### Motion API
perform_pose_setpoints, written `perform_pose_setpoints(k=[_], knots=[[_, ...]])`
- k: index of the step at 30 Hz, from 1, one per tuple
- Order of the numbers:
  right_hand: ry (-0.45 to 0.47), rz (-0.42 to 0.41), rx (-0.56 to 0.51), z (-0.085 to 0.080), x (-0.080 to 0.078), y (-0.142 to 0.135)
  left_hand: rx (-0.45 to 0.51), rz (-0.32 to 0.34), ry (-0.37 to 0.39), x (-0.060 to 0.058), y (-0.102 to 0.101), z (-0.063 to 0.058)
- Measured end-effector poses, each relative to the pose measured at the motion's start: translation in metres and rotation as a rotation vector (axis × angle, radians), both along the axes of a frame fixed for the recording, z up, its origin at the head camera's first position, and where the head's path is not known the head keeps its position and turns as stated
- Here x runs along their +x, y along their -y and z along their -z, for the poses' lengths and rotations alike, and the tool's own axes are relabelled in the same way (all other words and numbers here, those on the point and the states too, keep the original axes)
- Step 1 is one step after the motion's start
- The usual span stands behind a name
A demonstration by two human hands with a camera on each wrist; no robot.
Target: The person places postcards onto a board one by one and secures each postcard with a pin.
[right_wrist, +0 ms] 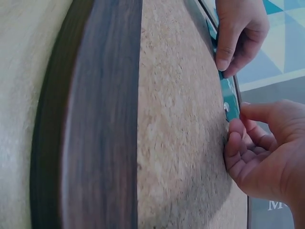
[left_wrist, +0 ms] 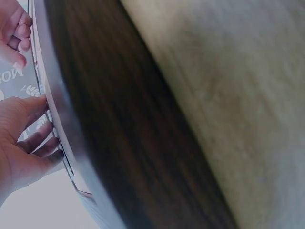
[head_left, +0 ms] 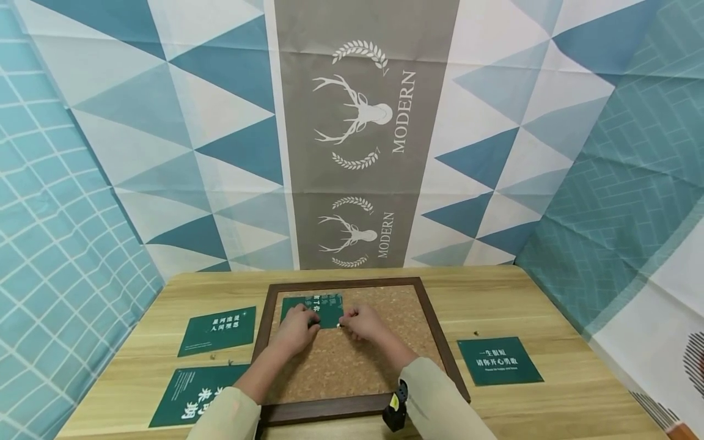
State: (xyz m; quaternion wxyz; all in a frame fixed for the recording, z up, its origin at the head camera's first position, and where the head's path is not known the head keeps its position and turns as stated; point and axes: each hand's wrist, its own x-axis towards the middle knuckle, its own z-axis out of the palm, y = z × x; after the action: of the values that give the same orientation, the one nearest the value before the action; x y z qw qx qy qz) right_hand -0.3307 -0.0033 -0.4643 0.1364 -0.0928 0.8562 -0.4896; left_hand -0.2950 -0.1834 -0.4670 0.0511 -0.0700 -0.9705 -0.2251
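Fingers [right_wrist: 234, 143] of the right hand [head_left: 360, 322] pinch a small silvery pin [right_wrist: 227, 107] at the lower right corner of a dark green rectangular card with white lettering [head_left: 313, 310], while the left hand [head_left: 296, 330] lies on that card with fingers curled, pressing it down. The card rests in the upper left of a dark-wood-framed cork pinboard [head_left: 385, 348] lying flat on a light wooden table [head_left: 550, 299]. By my reading, this first card is partly fixed; three more green cards [head_left: 218, 330] [head_left: 194, 395] [head_left: 499, 361] lie on the table beside the frame, unpinned.
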Motion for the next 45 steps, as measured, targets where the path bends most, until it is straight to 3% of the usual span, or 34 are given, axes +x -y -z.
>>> perform_pose_setpoints(k=[7, 25, 32, 45], knots=[[0.049, -0.001, -0.131, 0.0, 0.002, -0.006, -0.007, -0.005, -0.005, 0.003, 0.0, 0.003], [0.001, 0.058, -0.1, -0.022, -0.004, -0.033, 0.006, 0.002, -0.017, 0.003, 0.001, 0.003], [-0.038, 0.137, -0.105, -0.034, -0.006, -0.047, 0.01, 0.002, -0.028, 0.003, 0.002, 0.002], [-0.084, 0.167, -0.086, -0.05, -0.006, -0.081, 0.024, 0.007, -0.035, 0.002, 0.002, 0.003]])
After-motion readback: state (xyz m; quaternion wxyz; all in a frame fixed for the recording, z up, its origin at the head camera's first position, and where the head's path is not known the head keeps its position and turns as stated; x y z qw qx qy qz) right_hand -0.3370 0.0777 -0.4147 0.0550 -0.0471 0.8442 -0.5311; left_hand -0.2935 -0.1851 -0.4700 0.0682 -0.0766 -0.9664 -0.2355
